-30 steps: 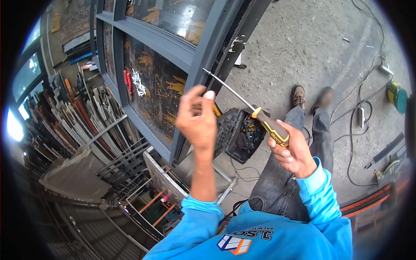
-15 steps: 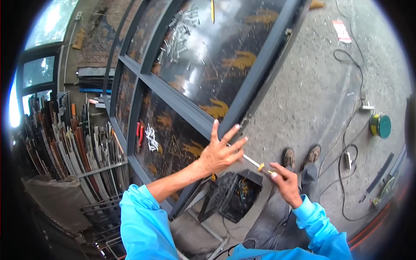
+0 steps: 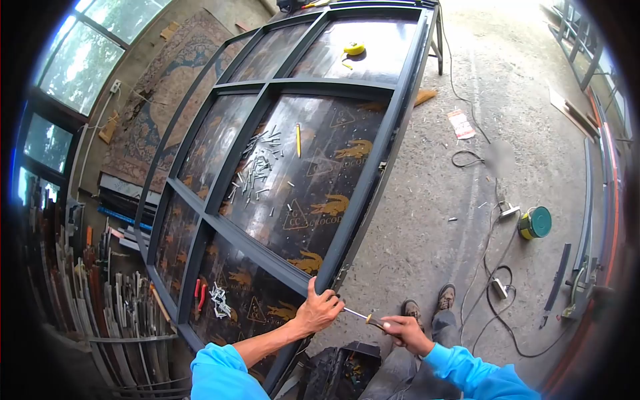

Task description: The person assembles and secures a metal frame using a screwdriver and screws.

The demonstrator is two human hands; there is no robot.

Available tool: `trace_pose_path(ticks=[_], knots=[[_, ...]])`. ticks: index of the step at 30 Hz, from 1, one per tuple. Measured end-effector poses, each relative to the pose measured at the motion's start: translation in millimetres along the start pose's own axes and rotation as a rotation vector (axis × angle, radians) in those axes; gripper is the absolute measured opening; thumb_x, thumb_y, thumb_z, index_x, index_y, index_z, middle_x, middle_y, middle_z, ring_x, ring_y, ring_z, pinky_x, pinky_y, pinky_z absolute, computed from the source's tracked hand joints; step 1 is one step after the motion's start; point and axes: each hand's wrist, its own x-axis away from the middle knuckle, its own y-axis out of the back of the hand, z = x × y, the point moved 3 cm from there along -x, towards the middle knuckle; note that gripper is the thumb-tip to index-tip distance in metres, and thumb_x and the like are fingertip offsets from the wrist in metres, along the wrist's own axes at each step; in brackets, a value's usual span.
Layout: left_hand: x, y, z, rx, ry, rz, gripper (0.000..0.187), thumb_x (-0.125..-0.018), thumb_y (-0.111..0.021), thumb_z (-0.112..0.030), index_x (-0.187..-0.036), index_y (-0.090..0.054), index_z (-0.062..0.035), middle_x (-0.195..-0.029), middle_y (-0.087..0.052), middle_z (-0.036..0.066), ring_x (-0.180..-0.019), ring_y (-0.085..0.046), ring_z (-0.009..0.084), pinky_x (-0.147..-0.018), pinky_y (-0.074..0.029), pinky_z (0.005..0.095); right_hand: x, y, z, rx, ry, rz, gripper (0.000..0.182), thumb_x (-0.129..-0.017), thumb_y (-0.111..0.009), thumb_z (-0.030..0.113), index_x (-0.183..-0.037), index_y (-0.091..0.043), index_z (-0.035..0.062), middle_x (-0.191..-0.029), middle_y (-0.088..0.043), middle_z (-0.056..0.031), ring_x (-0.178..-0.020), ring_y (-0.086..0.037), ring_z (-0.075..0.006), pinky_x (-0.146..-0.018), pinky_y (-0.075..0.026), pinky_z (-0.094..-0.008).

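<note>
- I am seeing the screwdriver (image 3: pixel 375 323) pointing at the outer edge of the metal frame (image 3: pixel 257 251), its handle lying inside the right hand (image 3: pixel 408 332), whose fingers are curling around it.
- The left hand (image 3: pixel 320 311) is bending its fingers at the frame's edge beside the shaft; whether they are pinching anything, I cannot tell.
- I am judging the screwdriver light and stiff, its thin shaft probably slippery, its thick handle offering the surer hold.
- The frame is lying across the board (image 3: pixel 313 230), looking rigid, heavy and awkward; I am favouring its outer bars for gripping.
</note>
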Motion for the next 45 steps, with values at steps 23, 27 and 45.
trace_pose_path(ticks=[23, 27, 45], knots=[[12, -26, -2, -0.07, 0.031, -0.068, 0.028, -0.073, -0.067, -0.035, -0.086, -0.06, -0.0106, -0.083, -0.054, 0.005, -0.085, -0.051, 0.0242, -0.09, -0.028, 0.071, -5, 22, 32, 0.05, -0.055, -0.081, 0.043, -0.094, -0.049, 0.037, -0.125, -0.05, 0.007, -0.089, -0.059, -0.0104, -0.074, -0.055, -0.0199, -0.063, -0.048, -0.0301], [10, -14, -4, -0.005, -0.031, -0.118, 0.034, -0.076, -0.064, -0.035, -0.095, -0.063, -0.0067, -0.082, -0.053, 0.005, -0.086, -0.052, 0.0239, -0.091, -0.028, 0.0711, 2, 2, -2, -1.092, -1.111, 0.336, 0.049, -0.095, -0.048, 0.041, -0.131, -0.043, 0.0085, -0.085, -0.056, -0.0088, -0.064, -0.052, -0.0158, -0.055, -0.046, -0.0263], [-1, 0, -2, 0.005, 0.053, 0.047, 0.019, -0.075, -0.069, -0.027, -0.087, -0.059, -0.0172, -0.122, -0.049, 0.001, -0.129, -0.032, 0.0302, -0.102, -0.019, 0.0678, 0, 5, 9, -0.678, -0.56, -0.031, 0.048, -0.088, -0.062, 0.034, -0.125, -0.047, 0.0071, -0.091, -0.06, -0.0095, -0.061, -0.056, -0.0182, -0.052, -0.045, -0.0321]])
